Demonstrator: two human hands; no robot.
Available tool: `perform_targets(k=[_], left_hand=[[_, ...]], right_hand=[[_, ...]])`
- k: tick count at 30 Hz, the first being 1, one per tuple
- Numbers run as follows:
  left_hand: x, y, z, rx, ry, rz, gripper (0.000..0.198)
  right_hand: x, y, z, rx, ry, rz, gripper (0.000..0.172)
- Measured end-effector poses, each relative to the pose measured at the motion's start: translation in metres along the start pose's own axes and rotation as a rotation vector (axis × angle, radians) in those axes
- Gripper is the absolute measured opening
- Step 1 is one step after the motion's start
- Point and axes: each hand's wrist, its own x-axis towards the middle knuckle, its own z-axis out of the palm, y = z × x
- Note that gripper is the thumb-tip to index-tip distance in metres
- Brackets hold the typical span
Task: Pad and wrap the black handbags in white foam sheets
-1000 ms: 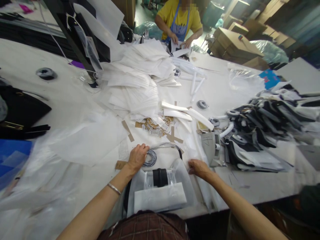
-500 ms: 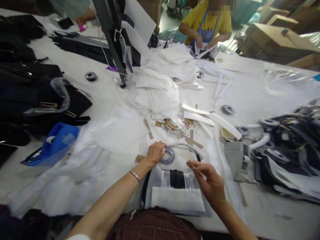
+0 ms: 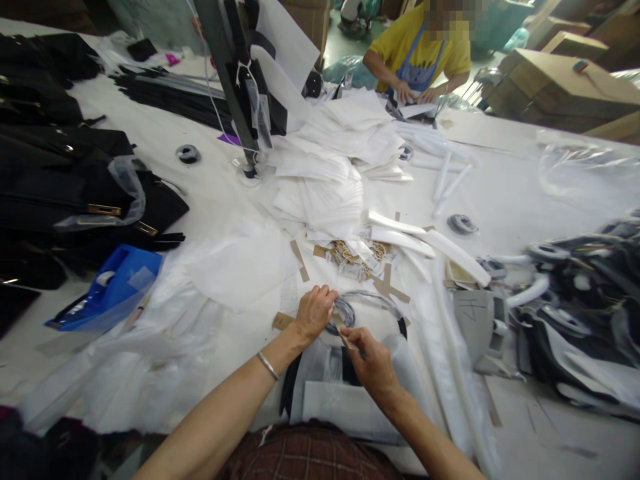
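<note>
My left hand (image 3: 315, 313) is closed on the left side of a coiled, plastic-wrapped grey strap (image 3: 348, 311). Pinched in the fingers of my right hand (image 3: 373, 363) is a narrow brown paper strip (image 3: 349, 343), its far end at the coil's lower edge. Both hands are above a dark bag (image 3: 289, 390) lying near the table's front edge. A white sheet (image 3: 345, 400) and clear plastic cover much of the bag, and its thin handle (image 3: 401, 325) arches behind the coil. My right hand hides part of the bag's black middle piece.
Brown paper strips (image 3: 387, 283) and stringed tags (image 3: 350, 257) lie beyond the hands, before a heap of white sheets (image 3: 330, 193). Black bags (image 3: 95, 173) and a blue plastic packet (image 3: 125, 280) are on the left. Grey-black bag parts (image 3: 575, 320) crowd the right. A co-worker (image 3: 415, 60) works opposite.
My right hand has moved left with the paper strip, bringing it to the coil. My left hand has stayed on the coil. The co-worker's hands have come closer together.
</note>
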Motion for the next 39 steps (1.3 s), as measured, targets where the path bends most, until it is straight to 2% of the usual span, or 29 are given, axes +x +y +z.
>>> perform_targets(k=[5, 7, 10, 15, 19, 22, 24, 27, 31, 34, 39], left_hand=[[-0.004, 0.008, -0.003, 0.017, -0.012, 0.023, 0.024], [-0.005, 0.01, -0.002, 0.009, -0.017, 0.036, 0.022], [-0.005, 0.011, 0.002, -0.015, -0.002, 0.01, 0.021], [-0.007, 0.011, 0.01, -0.083, 0.067, -0.01, 0.027], [-0.006, 0.004, 0.004, -0.268, 0.066, -0.031, 0.027], [0.003, -0.017, -0.007, -0.695, -0.09, -0.052, 0.026], [0.012, -0.035, -0.009, -0.959, -0.254, -0.165, 0.032], [0.024, -0.052, -0.002, -1.07, -0.454, -0.309, 0.056], [0.038, -0.049, 0.011, -1.135, -0.58, -0.294, 0.065], [0.044, -0.039, 0.014, -1.171, -0.556, -0.273, 0.065], [0.043, -0.028, 0.012, -1.017, -0.369, -0.3, 0.051]], right_hand=[[0.016, 0.01, 0.009, -0.311, 0.026, -0.252, 0.022], [0.027, 0.011, 0.008, -0.453, 0.067, -0.315, 0.021], [0.043, 0.012, 0.004, -0.547, 0.1, -0.38, 0.018], [0.063, 0.02, -0.002, -0.612, -0.071, -0.439, 0.018], [0.071, 0.031, -0.01, -0.604, -0.163, -0.519, 0.014], [0.072, 0.032, -0.017, -0.569, -0.18, -0.58, 0.017], [0.072, 0.027, -0.02, -0.544, -0.171, -0.596, 0.019], [0.073, 0.018, -0.019, -0.487, -0.147, -0.608, 0.018], [0.075, 0.012, -0.015, -0.429, -0.154, -0.618, 0.028], [0.075, 0.015, -0.015, -0.417, -0.172, -0.606, 0.033], [0.074, 0.024, -0.016, -0.421, -0.169, -0.59, 0.026]])
